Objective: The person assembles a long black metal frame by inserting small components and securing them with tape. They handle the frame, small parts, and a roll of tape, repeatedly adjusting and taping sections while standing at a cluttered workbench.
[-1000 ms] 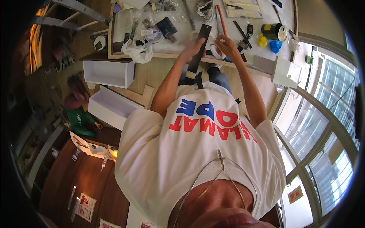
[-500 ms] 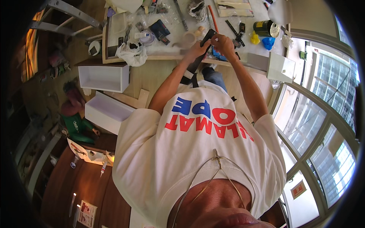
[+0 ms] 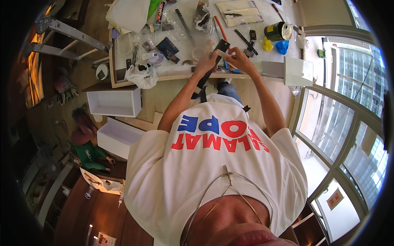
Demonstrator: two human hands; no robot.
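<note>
Head view shows the person's left hand (image 3: 208,62) wrapped around the middle of a long black bar (image 3: 213,61), fingers closed on it, held upright-tilted above the desk (image 3: 180,76) edge. At about two o'clock from it, the right hand (image 3: 238,59) pinches a pale strip (image 3: 225,52) lying against the bar's upper end. Farther off on the desk, at one o'clock from the hands, stands a dark tin (image 3: 277,31), with a yellow cloth (image 3: 267,44) and a blue cloth (image 3: 282,46) just beside it. At nine o'clock lies a white plastic bag (image 3: 141,76). Two white open boxes (image 3: 115,102) sit on the floor at eight o'clock.
</note>
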